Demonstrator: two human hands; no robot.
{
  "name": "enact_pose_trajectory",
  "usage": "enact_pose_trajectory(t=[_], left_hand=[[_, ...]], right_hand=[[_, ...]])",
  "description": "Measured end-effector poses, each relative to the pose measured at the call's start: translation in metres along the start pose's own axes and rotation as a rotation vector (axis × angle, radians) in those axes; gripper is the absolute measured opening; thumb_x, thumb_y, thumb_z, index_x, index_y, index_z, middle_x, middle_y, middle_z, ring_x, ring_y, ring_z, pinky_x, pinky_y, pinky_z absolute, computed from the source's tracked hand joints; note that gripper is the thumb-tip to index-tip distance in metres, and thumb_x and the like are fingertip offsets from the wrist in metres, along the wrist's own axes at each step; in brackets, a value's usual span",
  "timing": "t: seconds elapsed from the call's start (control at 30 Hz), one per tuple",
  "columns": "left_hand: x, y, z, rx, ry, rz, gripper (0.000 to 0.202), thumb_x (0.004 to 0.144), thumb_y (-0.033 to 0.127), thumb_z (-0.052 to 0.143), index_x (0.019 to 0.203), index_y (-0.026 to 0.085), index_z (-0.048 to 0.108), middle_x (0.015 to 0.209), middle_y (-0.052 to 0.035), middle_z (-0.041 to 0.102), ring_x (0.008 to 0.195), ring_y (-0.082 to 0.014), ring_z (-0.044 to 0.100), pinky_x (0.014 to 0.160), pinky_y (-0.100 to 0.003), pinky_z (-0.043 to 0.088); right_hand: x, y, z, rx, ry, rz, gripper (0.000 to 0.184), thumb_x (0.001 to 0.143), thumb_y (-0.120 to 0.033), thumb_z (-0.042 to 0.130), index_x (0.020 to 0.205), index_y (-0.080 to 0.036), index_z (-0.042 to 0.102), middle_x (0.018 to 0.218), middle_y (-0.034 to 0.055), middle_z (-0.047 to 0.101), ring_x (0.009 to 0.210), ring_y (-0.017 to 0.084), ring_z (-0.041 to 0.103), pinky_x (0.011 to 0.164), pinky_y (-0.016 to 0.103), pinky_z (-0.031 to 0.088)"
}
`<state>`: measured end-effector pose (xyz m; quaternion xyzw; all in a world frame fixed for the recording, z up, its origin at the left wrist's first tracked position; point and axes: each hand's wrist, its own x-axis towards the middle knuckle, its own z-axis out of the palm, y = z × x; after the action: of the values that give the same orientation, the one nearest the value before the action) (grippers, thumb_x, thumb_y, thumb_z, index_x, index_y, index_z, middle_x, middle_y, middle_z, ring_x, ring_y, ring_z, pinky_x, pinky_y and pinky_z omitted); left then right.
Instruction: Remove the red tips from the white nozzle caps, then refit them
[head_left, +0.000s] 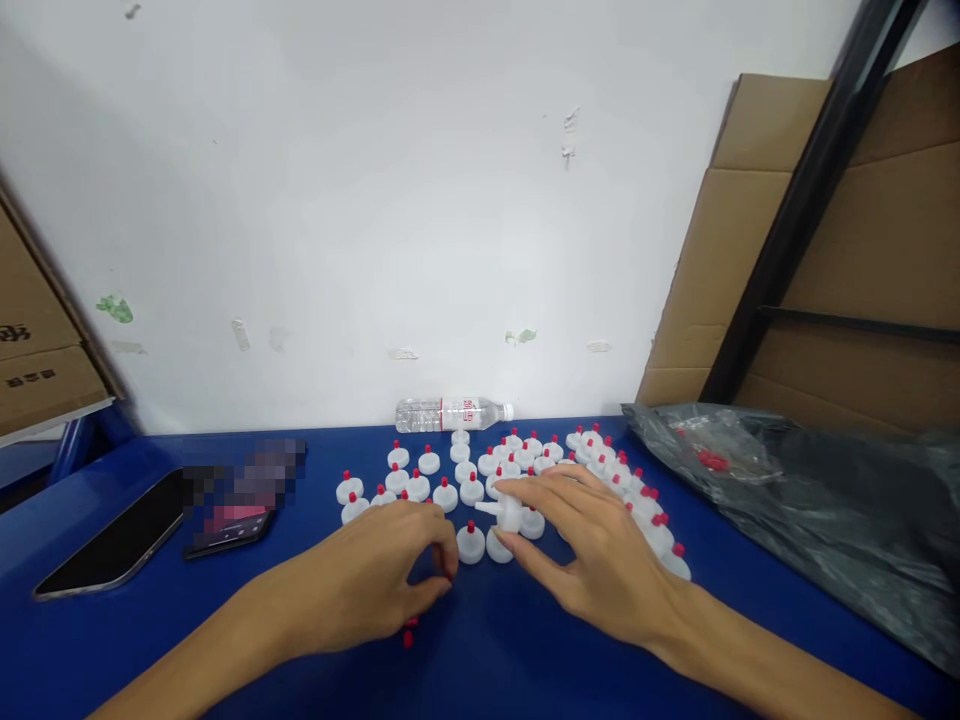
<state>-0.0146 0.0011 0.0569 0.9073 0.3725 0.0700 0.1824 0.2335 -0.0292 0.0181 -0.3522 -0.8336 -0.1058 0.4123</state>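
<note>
Several white caps with red tips (471, 543) stand in rows on the blue table (525, 660). My left hand (375, 580) rests on the table with its fingers curled, pinching something small and red near a cap; loose red tips (409, 636) lie just under it. My right hand (592, 545) lies over the caps on the right, its fingers closed on a white nozzle piece (504, 513) that points left.
A plastic water bottle (454, 413) lies on its side at the wall. Two phones (112, 548) lie at the left. A dark plastic bag (825, 500) with red parts covers the right. Cardboard boxes (862, 250) and a black metal frame stand behind it.
</note>
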Motion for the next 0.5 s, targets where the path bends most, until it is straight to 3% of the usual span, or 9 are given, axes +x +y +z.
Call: enact_pose_trajectory(t=[0.1,0.2,0.3,0.5], left_hand=[[0.005,-0.002,-0.003,-0.042,0.102,-0.017,0.014,0.093,0.027,0.058,0.094,0.025,0.072,0.078,0.001,0.069,0.073,-0.0171,0.064,0.067,-0.027,0.044],[0.01,-0.004,0.001,-0.097,0.258,0.048,0.016,0.095,0.027,0.056,0.094,0.023,0.071,0.084,0.0009,0.072,0.065,-0.0136,0.061,0.064,-0.025,0.044],[0.013,-0.006,0.012,-0.101,0.4,0.113,0.017,0.096,0.028,0.06,0.106,0.023,0.072,0.084,-0.0003,0.071,0.065,-0.0136,0.059,0.064,-0.025,0.045],[0.013,-0.007,0.025,-0.153,0.407,0.258,0.022,0.1,0.024,0.056,0.114,0.026,0.073,0.097,-0.0039,0.067,0.077,-0.0147,0.06,0.065,-0.025,0.045]], right_hand=[[0.002,0.0,-0.005,-0.03,0.009,0.01,0.035,0.095,-0.025,0.065,0.129,-0.019,0.061,0.109,0.0082,0.074,0.098,0.023,0.069,0.09,0.043,0.052],[0.003,0.001,-0.008,-0.054,0.016,0.016,0.036,0.095,-0.027,0.064,0.13,-0.02,0.061,0.109,0.0096,0.073,0.098,0.025,0.068,0.088,0.045,0.053],[0.002,0.002,-0.007,-0.045,-0.024,-0.02,0.039,0.095,-0.028,0.063,0.133,-0.02,0.06,0.108,0.0101,0.073,0.096,0.025,0.068,0.087,0.044,0.054],[-0.004,0.0,0.0,0.01,-0.115,-0.046,0.038,0.096,-0.028,0.061,0.134,-0.021,0.058,0.111,0.0098,0.071,0.099,0.024,0.066,0.089,0.046,0.054]])
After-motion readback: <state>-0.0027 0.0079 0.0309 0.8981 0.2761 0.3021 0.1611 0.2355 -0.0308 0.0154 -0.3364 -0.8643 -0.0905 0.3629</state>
